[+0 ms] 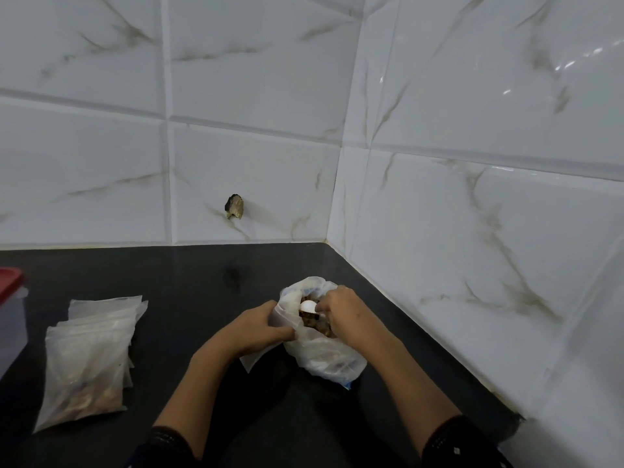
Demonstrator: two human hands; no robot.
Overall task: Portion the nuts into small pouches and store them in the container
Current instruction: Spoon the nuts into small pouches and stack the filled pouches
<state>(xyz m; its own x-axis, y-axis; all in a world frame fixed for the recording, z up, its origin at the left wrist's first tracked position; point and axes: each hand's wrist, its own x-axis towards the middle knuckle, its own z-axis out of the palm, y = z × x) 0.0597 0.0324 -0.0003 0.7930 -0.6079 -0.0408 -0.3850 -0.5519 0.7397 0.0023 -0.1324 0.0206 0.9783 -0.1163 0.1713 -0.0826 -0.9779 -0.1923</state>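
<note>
Right hand (341, 309) pinching white scoop (308, 306) inside nut bag (324, 361); left hand (255, 327) gripping small pouch (282, 319), just left of scoop.

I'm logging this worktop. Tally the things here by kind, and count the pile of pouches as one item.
bag of nuts: 1
white scoop: 1
small pouch held at the bag: 1
filled pouch: 1
pile of pouches beneath it: 1
red-lidded container: 1
Total: 6
</note>
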